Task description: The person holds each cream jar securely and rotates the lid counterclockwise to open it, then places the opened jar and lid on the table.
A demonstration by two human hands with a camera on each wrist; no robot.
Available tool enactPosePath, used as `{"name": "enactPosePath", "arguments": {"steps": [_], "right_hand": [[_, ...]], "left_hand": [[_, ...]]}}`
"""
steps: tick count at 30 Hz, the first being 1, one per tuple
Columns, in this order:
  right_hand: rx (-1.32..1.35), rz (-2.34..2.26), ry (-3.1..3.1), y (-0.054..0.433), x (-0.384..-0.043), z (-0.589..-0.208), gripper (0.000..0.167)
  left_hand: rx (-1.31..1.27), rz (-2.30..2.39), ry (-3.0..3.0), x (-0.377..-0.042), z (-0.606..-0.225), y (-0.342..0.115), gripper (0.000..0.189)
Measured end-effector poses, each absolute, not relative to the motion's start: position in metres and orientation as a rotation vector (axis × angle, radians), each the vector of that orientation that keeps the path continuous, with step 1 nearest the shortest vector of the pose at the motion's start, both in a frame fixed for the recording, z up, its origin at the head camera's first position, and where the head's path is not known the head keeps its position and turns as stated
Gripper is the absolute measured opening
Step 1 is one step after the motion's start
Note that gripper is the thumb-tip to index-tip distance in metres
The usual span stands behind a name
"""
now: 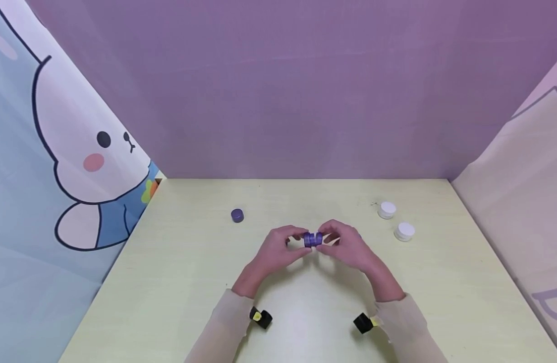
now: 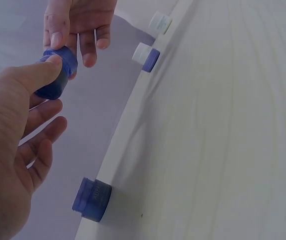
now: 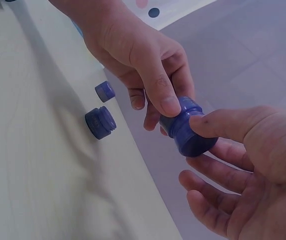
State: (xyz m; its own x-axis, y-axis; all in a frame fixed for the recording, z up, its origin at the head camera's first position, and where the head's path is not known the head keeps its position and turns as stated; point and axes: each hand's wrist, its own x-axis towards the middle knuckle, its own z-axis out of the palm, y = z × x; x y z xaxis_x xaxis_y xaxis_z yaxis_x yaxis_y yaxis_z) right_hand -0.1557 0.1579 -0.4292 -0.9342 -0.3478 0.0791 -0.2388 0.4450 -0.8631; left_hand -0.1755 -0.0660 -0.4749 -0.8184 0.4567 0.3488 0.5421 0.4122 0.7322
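Both hands hold a small blue-purple cosmetic jar (image 1: pixel 313 239) sideways above the middle of the table. My left hand (image 1: pixel 278 248) pinches one end between thumb and fingers. At the other end, the thumb and fingers of my right hand (image 1: pixel 348 245) grip it. A narrow ridged neck shows between the two ends in the right wrist view; I cannot tell whether the lid is loose. Remaining fingers of each hand curve freely below the jar in the wrist views.
Another purple jar (image 1: pixel 237 215) stands at the back left of the table (image 1: pixel 169 282). Two blue containers, one larger (image 3: pixel 100 122) and one smaller (image 3: pixel 105 91), show in the right wrist view. At the back right are two white-lidded jars, one farther (image 1: pixel 387 209), one nearer (image 1: pixel 404 231).
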Motion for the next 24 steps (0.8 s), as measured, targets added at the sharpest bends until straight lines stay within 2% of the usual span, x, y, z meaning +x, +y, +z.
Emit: {"name": "enactPosePath", "arguments": {"steps": [9, 24], "right_hand": [[-0.474, -1.49, 2.636, 0.163, -0.158, -0.43, 0.036], [-0.412, -1.518, 2.673, 0.177, -0.164, -0.427, 0.031]], "left_hand": [[-0.894, -1.384, -2.557, -0.178, -0.475, -0.068, 0.038], [-0.886, -1.386, -2.585, -0.181, -0.474, -0.07, 0.04]]}}
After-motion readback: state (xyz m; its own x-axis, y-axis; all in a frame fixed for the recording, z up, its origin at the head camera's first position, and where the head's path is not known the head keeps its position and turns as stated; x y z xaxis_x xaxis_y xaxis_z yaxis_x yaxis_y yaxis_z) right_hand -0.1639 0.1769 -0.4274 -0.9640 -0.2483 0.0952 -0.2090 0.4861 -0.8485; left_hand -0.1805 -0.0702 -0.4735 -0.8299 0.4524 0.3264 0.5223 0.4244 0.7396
